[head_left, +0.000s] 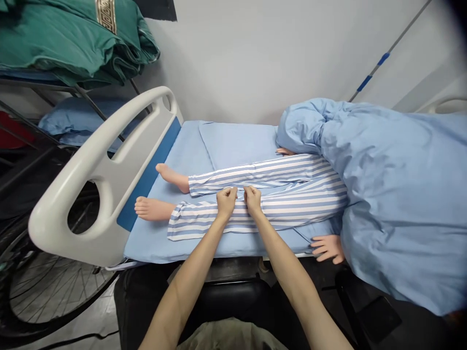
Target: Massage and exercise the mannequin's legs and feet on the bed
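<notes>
My left hand [226, 201] and my right hand [252, 200] are both closed into loose fists, side by side with a small gap between them. No object shows in either one. They are over the blue-and-white striped trousers [310, 206] of a life-size manikin lying on the bed, near its lower legs. Whether they touch the cloth I cannot tell. The manikin's bare feet, the far foot [173, 177] and the near foot [155, 209], point to the left. Its near hand [328, 248] sticks out at the bed's edge from under a light blue quilt [397, 194].
A white footboard [142, 138] with blue trim closes the bed's left end. Beyond it are a wheelchair wheel [54, 291] and a rack with folded green cloth [73, 43]. A blue sheet [237, 141] covers the mattress. A black chair [237, 296] stands below my arms.
</notes>
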`<state>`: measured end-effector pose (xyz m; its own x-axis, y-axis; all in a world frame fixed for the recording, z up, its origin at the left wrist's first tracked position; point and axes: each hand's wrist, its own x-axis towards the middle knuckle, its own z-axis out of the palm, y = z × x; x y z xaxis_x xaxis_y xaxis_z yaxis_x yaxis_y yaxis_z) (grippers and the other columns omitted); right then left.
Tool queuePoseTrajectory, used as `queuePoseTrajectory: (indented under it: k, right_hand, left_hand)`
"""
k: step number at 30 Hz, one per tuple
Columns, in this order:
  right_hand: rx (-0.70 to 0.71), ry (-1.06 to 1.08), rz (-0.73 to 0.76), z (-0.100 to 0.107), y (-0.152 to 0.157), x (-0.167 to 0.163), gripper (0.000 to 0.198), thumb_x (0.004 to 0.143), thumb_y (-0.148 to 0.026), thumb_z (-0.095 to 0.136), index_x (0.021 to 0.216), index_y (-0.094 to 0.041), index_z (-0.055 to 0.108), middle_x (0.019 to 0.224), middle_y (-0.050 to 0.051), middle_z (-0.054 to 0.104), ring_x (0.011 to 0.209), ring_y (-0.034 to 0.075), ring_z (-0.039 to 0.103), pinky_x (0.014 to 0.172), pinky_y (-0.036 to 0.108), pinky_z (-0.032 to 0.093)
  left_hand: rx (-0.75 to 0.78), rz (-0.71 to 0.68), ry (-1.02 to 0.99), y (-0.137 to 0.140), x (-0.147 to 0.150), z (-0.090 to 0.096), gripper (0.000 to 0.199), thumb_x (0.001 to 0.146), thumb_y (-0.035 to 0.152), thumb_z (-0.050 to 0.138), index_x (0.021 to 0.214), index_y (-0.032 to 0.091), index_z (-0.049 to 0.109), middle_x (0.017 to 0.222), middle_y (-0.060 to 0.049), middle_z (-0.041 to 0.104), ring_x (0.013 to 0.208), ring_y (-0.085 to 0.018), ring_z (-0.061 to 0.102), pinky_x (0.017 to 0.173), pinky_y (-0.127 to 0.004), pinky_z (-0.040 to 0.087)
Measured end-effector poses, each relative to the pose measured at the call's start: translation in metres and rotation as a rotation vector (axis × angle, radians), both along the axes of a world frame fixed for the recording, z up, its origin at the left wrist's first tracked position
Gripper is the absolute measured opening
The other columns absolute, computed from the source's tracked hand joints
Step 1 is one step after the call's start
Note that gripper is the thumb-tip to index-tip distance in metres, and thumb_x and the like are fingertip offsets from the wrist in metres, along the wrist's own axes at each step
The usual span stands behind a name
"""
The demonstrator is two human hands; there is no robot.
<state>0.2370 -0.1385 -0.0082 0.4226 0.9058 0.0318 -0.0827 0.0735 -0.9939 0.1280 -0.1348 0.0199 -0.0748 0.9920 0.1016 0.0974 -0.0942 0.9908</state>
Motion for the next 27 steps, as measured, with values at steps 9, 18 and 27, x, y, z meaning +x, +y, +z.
queuePoseTrajectory:
  k: [9,18,27]
  right_hand:
    - [0.061,-0.133,-0.097,0.017,-0.022,0.067,0.044,0.078,-0.042,0.059,0.054,-0.021,0.029,0.052,-0.006,0.028,0.052,0.007,0.026,0.052,0.024,0.025]
    - [0.065,-0.008,-0.07,-0.004,-0.024,0.078,0.045,0.076,-0.045,0.063,0.054,-0.021,0.032,0.05,-0.006,0.034,0.049,0.007,0.03,0.05,0.024,0.027]
    - [0.059,0.134,-0.136,0.025,-0.024,0.108,0.046,0.082,-0.053,0.054,0.06,-0.023,0.028,0.05,-0.008,0.025,0.045,0.006,0.022,0.045,0.024,0.02]
  left_hand:
    - [-0.028,-0.082,0.176,-0.005,0.021,-0.025,0.041,0.08,0.031,0.052,0.047,0.02,0.031,0.047,0.003,0.031,0.051,-0.01,0.032,0.056,-0.026,0.027]
    - [0.081,-0.191,0.085,-0.012,0.067,0.02,0.041,0.08,0.039,0.054,0.046,0.019,0.041,0.047,0.002,0.039,0.052,-0.01,0.036,0.057,-0.026,0.032]
    - [0.006,-0.288,0.356,-0.019,0.097,-0.022,0.042,0.082,0.037,0.051,0.047,0.019,0.035,0.047,0.003,0.03,0.052,-0.011,0.031,0.056,-0.027,0.021]
